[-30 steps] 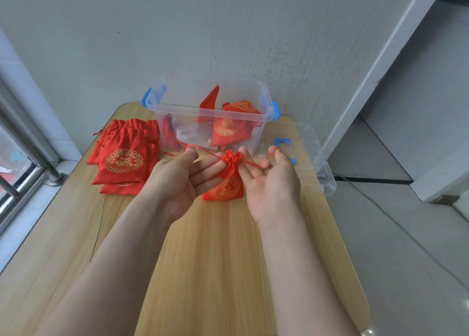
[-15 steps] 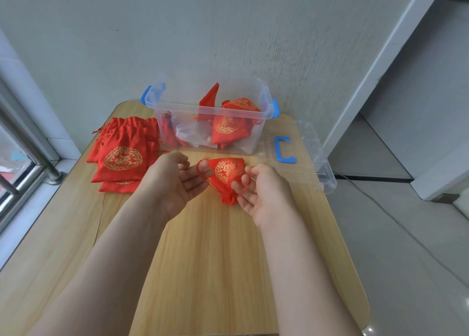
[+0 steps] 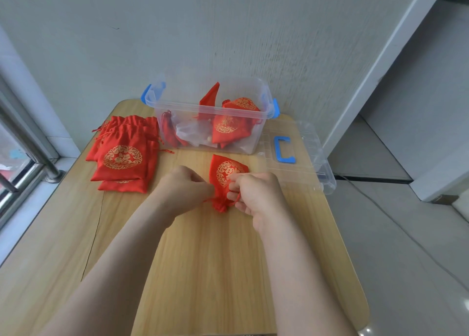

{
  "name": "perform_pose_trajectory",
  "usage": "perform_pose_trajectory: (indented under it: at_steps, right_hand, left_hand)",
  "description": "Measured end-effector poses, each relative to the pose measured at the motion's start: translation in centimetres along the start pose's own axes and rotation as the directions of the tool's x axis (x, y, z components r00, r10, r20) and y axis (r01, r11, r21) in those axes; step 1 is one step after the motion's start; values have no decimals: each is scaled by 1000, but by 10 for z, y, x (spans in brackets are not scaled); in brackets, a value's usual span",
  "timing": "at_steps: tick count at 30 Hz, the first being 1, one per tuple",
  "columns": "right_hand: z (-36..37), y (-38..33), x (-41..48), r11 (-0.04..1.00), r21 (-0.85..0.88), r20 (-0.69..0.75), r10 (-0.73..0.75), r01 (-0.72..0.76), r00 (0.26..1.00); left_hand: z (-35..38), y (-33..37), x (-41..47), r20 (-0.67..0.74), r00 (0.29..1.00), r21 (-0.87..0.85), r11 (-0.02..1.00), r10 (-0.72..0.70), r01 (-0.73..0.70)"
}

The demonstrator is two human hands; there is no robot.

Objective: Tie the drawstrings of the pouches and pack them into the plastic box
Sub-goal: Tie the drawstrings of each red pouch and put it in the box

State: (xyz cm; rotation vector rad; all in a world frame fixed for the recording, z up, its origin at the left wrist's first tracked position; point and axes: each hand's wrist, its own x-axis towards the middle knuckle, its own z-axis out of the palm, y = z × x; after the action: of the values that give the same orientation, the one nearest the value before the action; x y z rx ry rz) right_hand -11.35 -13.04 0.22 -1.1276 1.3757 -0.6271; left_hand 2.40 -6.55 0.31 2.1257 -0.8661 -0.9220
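A red pouch [image 3: 227, 169] with a gold emblem lies on the wooden table [image 3: 208, 259], its gathered neck pointing toward me. My left hand [image 3: 184, 188] pinches the red drawstring at the left of the neck. My right hand [image 3: 256, 192] has its fingers curled round the string on the right side. Behind stands the clear plastic box [image 3: 210, 107] with blue latches, holding several red pouches [image 3: 229, 126]. A stack of untied red pouches [image 3: 123, 156] lies at the left.
The clear box lid [image 3: 302, 155] with a blue handle lies to the right of the box, overhanging the table's right edge. A window rail [image 3: 28, 143] runs along the left. The wall is just behind the box.
The pouch was turned round so its neck faces me and now lies on the table. Both hands turned palm down and closed on the drawstring ends.
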Motion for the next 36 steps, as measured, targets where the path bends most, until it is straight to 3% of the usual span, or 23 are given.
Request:
perform_pose_trajectory:
  at_steps: [3, 7, 13, 16, 18, 22, 26, 30, 33, 36]
  right_hand:
    - [-1, 0, 0, 999, -38, 13, -21, 22, 1000]
    - [-2, 4, 2, 973, -194, 46, -119, 126, 992]
    - [1, 15, 5, 770, -528, 77, -376, 358, 923]
    - [3, 20, 9, 717, -591, 90, -398, 371, 913]
    - [3, 21, 12, 695, -626, 100, -379, 354, 920]
    - [3, 21, 15, 666, -652, 123, -379, 363, 917]
    - [3, 23, 18, 692, -638, 83, -374, 338, 924]
    - [3, 22, 19, 795, -538, 67, -292, 281, 954]
    - [7, 19, 14, 890, -402, 95, -194, 216, 976]
    - [2, 14, 14, 964, -206, 41, -164, 169, 986]
  left_hand:
    - [3, -1, -4, 22, 997, 233, 970, 71, -74]
    - [1, -4, 1, 110, 986, 370, 916, 125, -157]
    - [1, -5, 3, 138, 976, 463, 860, 168, -213]
    - [1, -5, 3, 105, 984, 528, 831, 142, -176]
    - [1, -2, 3, 93, 988, 403, 903, 121, -148]
    - [-2, 2, 2, 66, 992, -39, 994, 107, -105]
    - [-5, 9, -1, 7, 987, -314, 938, 159, -149]
    - [7, 13, -1, 166, 978, -611, 791, 129, 0]
    - [12, 13, 3, 173, 982, -696, 715, 74, 69]
    - [15, 10, 9, 127, 992, -685, 722, -9, 95]
